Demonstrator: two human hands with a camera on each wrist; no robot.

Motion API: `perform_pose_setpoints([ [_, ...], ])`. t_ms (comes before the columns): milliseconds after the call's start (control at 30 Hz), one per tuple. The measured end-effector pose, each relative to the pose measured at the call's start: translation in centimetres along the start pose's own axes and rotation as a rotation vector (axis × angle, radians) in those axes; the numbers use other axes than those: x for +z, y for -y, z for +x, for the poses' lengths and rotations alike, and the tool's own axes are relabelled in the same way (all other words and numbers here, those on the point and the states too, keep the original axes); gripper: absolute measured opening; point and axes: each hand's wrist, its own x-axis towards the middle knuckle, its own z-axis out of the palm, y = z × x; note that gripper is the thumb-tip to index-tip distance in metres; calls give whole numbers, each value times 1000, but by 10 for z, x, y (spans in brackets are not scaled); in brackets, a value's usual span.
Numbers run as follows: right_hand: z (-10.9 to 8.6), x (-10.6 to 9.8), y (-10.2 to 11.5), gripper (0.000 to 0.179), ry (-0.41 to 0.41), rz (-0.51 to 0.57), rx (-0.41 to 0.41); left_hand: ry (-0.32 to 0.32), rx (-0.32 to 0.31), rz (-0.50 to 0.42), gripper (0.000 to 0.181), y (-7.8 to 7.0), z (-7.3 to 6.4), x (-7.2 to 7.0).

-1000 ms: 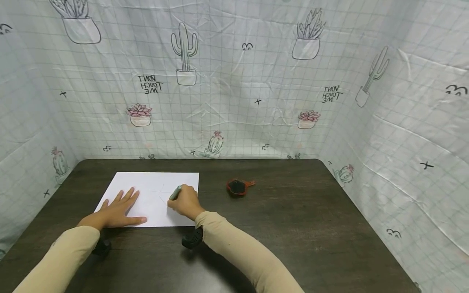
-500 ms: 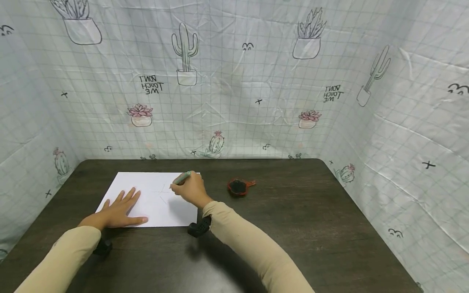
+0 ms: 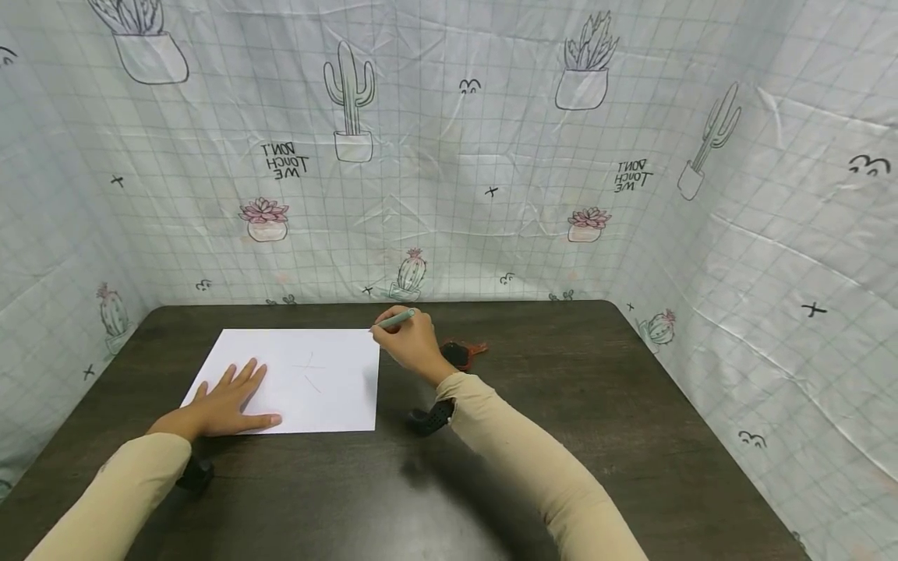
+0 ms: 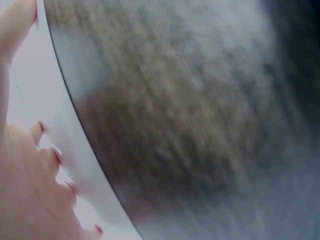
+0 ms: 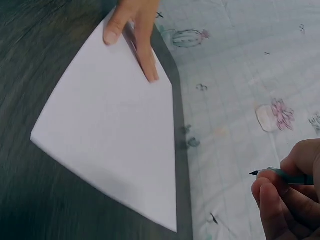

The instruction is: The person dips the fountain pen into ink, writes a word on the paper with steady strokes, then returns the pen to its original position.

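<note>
A white sheet of paper (image 3: pixel 330 405) lies on the dark table, bearing a few thin, faint strokes near its middle. Spread flat on its left part is my left hand (image 3: pixel 219 403), fingers apart. In the left wrist view that hand (image 4: pixel 30 185) lies along the sheet's edge. My right hand (image 3: pixel 414 343) pinches a green pen (image 3: pixel 397 319) at the sheet's upper right corner. The right wrist view shows the pen's dark pointed tip (image 5: pixel 254 173) sticking out past the fingertips, raised off the paper.
A small red-orange item (image 3: pixel 459 355) with a dark centre and a short handle sits just right of my right hand, partly hidden by it. Around the wooden table (image 3: pixel 575 405) hangs a white gridded curtain (image 3: pixel 449 156) printed with cacti.
My right hand has lifted with the pen and moved right and away from me, from mid-sheet to the upper right corner. More faint strokes are uncovered. My left hand stays put.
</note>
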Motion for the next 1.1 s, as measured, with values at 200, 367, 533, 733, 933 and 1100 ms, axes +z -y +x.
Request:
perform_pose_setpoints([
  [200, -12, -35, -17, 6, -53, 23, 34, 4, 2, -6, 107, 1, 1, 0],
  [367, -25, -64, -38, 5, -93, 45, 76, 9, -1, -17, 107, -1, 1, 1],
  [533, -41, -88, -58, 11, -75, 5, 96, 8, 5, -20, 106, -1, -1, 0],
  [733, -57, -107, -76, 17, -34, -103, 35, 4, 7, -23, 105, 2, -1, -1],
  [933, -70, -114, -89, 22, -56, -228, 0, 8, 8, -12, 104, 5, -1, 0],
  [1100, -76, -117, -98, 33, -56, -130, 50, 3, 12, -6, 104, 4, 1, 1],
])
